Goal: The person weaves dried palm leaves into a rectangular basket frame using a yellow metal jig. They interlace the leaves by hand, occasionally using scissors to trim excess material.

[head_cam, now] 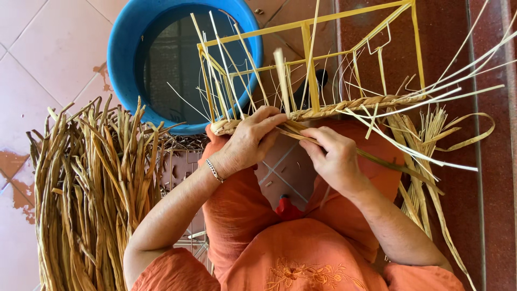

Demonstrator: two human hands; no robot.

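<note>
Left hand (245, 141): fingers closed on braid (344, 106) at frame (309, 51).
Right hand (335, 156): fingers pinch strands (293, 129), apparently.
Left side: reeds (91, 188), tub (126, 48).

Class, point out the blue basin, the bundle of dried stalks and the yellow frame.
Blue basin (121, 48), head view, on its left rim.
Bundle of dried stalks (86, 188), head view, mid-bundle.
Yellow frame (308, 48), head view, on an upright bar.

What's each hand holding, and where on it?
Left hand pinches the woven band at its near corner on the yellow frame. Right hand grips loose fibre strands near that corner.
</note>
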